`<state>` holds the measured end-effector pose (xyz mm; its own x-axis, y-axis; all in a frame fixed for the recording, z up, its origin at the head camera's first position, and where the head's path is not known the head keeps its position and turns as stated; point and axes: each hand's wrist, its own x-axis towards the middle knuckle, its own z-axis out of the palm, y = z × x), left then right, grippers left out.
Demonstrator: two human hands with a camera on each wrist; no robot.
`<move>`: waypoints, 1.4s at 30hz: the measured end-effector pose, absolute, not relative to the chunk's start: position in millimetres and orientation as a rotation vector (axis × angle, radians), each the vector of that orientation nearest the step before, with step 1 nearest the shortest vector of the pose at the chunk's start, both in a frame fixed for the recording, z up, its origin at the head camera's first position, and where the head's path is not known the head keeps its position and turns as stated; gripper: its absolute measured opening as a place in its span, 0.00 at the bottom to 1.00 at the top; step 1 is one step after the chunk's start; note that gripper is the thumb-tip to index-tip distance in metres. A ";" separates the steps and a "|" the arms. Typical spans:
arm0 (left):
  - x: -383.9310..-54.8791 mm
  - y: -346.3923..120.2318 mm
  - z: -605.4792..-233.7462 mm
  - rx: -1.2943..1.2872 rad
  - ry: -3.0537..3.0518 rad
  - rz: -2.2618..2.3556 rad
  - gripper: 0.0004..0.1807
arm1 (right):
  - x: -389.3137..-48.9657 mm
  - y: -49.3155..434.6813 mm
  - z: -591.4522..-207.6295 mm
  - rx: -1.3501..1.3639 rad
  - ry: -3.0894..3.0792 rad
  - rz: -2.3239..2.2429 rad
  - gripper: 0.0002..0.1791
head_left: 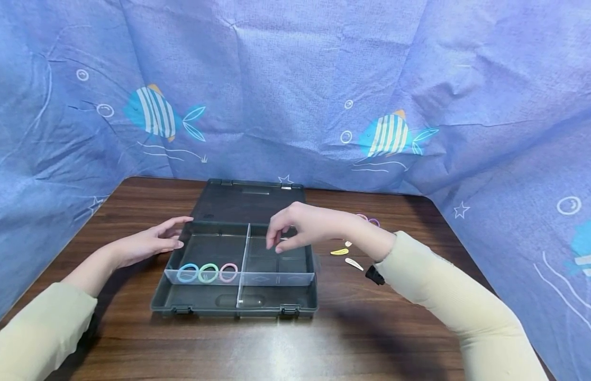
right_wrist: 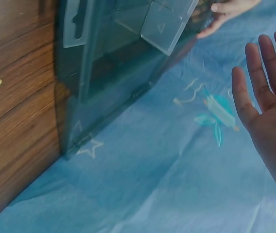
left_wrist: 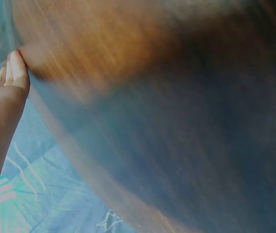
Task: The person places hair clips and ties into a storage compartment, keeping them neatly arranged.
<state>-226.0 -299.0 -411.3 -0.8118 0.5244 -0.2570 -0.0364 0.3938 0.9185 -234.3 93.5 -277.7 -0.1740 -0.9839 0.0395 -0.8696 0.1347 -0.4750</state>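
A dark see-through divided box (head_left: 277, 313) lies open on the table, its lid folded back. In its left back compartment, a blue hair tie (head_left: 188, 273), a green hair tie (head_left: 208, 273) and a pink hair tie (head_left: 228, 272) line up against the clear divider (head_left: 278, 279). My left hand (head_left: 145, 244) rests at the box's left edge, fingertips on the rim with fingers extended. Over the right back compartment hovers my right hand (head_left: 305, 227), its fingers loosely bent and nothing visible between them. The right wrist view shows its fingers spread and relaxed.
Right of the box lie a yellow hair clip (head_left: 340, 252), a white hair clip (head_left: 354, 263) and a black claw clip (head_left: 374, 275). Behind the right forearm, a purple ring (head_left: 374, 222) shows in part. A blue fish-print cloth (head_left: 295, 95) hangs behind the table.
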 end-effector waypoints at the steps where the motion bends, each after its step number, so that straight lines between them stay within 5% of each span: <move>1: -226.0 -299.0 -411.1 0.417 2.137 1.426 0.35 | -234.5 97.8 -277.1 -1.798 2.145 -0.593 0.05; 10: -226.1 -298.4 -408.7 0.417 2.131 1.420 0.36 | -239.3 137.8 -277.4 -1.742 2.264 -0.750 0.05; 42: -239.1 -300.7 -403.0 0.446 2.220 1.370 0.39 | -269.4 243.7 -316.1 -0.883 2.765 -1.159 0.07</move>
<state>-239.1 -300.7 -403.0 -0.8264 0.5117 -0.2351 0.0194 0.4431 0.8963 -269.4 243.7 -316.1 -0.8402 -0.5058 0.1953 -0.4939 0.5654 -0.6607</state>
